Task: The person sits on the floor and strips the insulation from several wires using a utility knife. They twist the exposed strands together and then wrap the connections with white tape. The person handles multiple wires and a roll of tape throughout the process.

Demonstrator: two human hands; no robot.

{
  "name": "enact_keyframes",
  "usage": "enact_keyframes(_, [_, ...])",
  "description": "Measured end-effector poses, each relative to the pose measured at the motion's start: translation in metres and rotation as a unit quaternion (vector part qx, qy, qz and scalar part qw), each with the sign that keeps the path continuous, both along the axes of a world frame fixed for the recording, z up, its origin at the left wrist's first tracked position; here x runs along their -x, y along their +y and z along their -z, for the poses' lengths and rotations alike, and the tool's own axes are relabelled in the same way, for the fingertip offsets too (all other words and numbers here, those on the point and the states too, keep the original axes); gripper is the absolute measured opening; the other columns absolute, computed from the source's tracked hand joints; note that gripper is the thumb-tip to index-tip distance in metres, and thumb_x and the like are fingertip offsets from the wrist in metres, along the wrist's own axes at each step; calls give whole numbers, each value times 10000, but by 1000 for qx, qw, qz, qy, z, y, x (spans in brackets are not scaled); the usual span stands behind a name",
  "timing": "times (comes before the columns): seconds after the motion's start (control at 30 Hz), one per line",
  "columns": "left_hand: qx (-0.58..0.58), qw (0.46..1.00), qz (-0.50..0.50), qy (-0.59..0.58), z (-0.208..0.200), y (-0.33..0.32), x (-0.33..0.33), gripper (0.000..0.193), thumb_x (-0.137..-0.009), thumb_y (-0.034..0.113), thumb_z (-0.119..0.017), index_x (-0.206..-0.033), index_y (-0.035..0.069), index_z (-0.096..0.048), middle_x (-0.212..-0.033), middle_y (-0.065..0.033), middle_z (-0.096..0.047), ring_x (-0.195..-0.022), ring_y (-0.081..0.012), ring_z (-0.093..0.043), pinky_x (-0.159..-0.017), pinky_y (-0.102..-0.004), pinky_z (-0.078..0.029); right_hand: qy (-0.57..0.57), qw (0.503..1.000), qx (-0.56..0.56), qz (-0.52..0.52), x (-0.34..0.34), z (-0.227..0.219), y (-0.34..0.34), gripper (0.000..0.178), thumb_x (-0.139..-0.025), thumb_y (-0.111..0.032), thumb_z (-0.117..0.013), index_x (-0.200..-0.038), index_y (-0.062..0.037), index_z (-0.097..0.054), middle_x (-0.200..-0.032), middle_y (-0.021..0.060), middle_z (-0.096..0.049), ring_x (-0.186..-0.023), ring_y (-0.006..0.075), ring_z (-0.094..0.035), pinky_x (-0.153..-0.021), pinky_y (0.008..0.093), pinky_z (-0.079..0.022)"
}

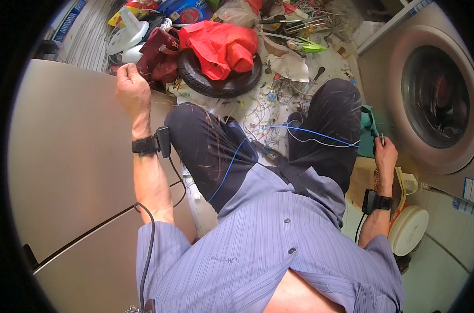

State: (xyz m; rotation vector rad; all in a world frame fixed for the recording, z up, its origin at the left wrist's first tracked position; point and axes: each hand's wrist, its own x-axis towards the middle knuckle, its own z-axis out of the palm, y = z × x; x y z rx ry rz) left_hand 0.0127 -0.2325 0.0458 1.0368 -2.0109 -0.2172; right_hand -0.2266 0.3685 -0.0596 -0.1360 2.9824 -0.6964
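Observation:
My left hand (132,88) is raised beside the silvery cabinet-like panel, its thumb and fingertips pinched together. Whatever lies in that pinch is too fine to make out. Thin brownish strands (212,128) trail over my left knee. Low by the washing machine, my right hand (387,156) is closed around a small silver-tipped thing (382,140); most of it is hidden by the fingers. Right beside that hand hangs a green cloth or bag (367,128). A blue wire (320,134) and a white wire (312,140) run between my legs toward the right knee.
A washing machine (367,52) stands on the right, near a lidded white tub (410,230). Ahead lie a black tyre (213,86) under a red bag (221,44), a white stand-like piece (128,36), and scattered wire scraps (265,112). A silvery panel (70,146) borders the left.

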Motion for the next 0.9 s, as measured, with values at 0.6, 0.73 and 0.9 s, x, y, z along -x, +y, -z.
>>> enact_keyframes(0.6, [76, 997, 6, -23, 23, -51, -10, 167, -1024, 272, -592, -1044, 128, -673, -853, -200, -732, -794, -447, -708, -677, -518, -546, -223, 819, 58, -526, -82, -57, -212, 183, -876, -170, -721, -872, 8, -681, -717, 175, -672, -695, 346, -680, -674, 439, -532])
enact_keyframes(0.73, [172, 976, -4, -135, 48, -89, -31, 131, -1025, 278, -588, -1049, 163, -645, -841, -162, -744, -758, -421, -715, -644, -538, -555, -335, 828, 227, -389, -38, -106, -169, 159, -949, -148, -693, -867, -13, -707, -646, -15, -559, -628, 66, -518, -565, 262, -421])
enact_keyframes(0.9, [154, 963, -9, -223, 71, -95, -59, 157, -1031, 307, -575, -1059, 163, -632, -887, -152, -756, -778, -411, -724, -630, -528, -567, -270, 872, 375, -163, 9, -127, -98, 158, -977, -190, -683, -946, -38, -715, -618, -40, -511, -530, 50, -418, -497, 220, -288])
